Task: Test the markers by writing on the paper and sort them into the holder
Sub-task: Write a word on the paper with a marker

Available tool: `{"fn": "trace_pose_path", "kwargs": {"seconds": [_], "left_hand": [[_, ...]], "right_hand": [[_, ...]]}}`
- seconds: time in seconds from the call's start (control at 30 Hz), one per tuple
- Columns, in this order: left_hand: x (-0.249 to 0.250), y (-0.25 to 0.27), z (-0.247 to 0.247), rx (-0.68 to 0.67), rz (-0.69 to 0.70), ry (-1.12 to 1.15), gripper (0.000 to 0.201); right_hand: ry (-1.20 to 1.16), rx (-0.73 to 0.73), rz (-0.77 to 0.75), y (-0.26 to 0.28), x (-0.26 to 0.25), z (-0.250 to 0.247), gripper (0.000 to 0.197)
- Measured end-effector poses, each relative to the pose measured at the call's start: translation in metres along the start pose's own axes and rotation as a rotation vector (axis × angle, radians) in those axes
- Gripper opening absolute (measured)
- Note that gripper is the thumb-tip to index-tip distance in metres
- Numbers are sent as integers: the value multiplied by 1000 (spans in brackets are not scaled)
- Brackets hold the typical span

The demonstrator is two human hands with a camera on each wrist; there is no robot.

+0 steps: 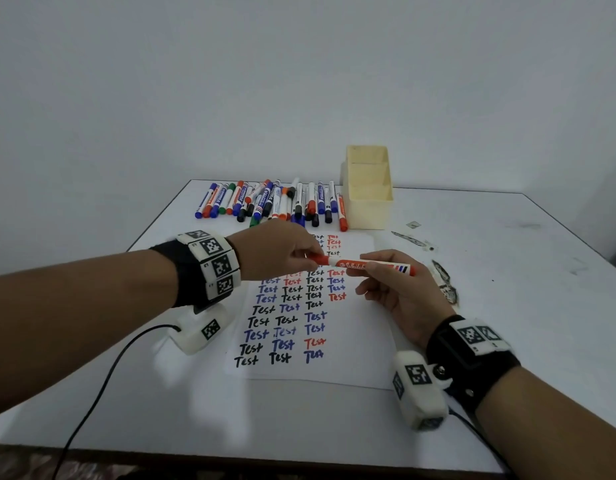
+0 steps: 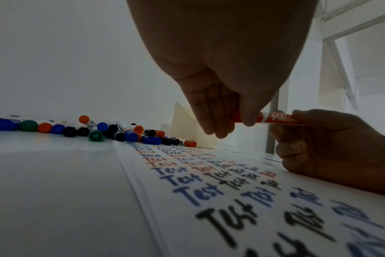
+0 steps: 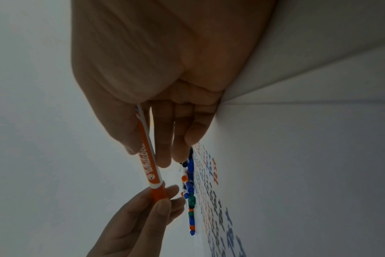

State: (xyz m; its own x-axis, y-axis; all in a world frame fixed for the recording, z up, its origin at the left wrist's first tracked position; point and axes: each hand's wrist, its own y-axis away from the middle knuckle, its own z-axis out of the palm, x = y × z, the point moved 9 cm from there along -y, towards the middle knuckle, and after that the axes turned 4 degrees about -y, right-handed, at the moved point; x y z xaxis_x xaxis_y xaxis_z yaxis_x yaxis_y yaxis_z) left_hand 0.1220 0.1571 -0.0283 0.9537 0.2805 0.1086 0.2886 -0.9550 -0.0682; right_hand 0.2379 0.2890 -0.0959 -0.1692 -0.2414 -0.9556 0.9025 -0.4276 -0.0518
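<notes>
Left hand (image 1: 277,252): pinching the orange cap (image 1: 319,260) of the orange-and-white whiteboard marker (image 1: 368,266).
Right hand (image 1: 400,289): gripping the marker's barrel.
Risk: a sudden cap release could be smearing ink over the white, word-covered paper (image 1: 355,341).

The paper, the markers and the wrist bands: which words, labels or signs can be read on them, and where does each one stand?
"Test": handwritten many times in black, blue and red on the paper.
"Whiteb…": white script on the orange marker, the rest hidden by the right hand; the left hand grips its cap.
Labels on the pile of markers: too small to read.
Wrist bands: square black-and-white code tags, no words.
</notes>
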Motion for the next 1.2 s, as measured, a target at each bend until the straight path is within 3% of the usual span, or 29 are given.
{"fn": "trace_pose_path", "kwargs": {"seconds": [0.43, 0.57, 0.7, 0.8, 0.97, 1.1, 1.2], "left_hand": [[15, 3, 2, 12, -92, 47, 25], [16, 1, 12, -82, -110, -8, 24], [11, 2, 17, -175, -90, -61, 28], [-5, 7, 15, -187, -76, -77, 49], [-60, 28, 22, -244, -283, -60, 92], [-92, 46, 48, -392, -388, -100, 107], [-97, 55, 68, -528, -384, -129, 119]], "right_hand": [[-88, 26, -3, 1, -1, -2, 23], [-74, 20, 12, 0, 2, -3, 33], [-39, 2, 28, -1, 6, -3, 27], [-23, -6, 35, -1, 6, -1, 33], [-21, 15, 68, -6, 5, -6, 13], [119, 27, 62, -19, -22, -10, 14], [236, 63, -26, -39, -64, -10, 19]]}}
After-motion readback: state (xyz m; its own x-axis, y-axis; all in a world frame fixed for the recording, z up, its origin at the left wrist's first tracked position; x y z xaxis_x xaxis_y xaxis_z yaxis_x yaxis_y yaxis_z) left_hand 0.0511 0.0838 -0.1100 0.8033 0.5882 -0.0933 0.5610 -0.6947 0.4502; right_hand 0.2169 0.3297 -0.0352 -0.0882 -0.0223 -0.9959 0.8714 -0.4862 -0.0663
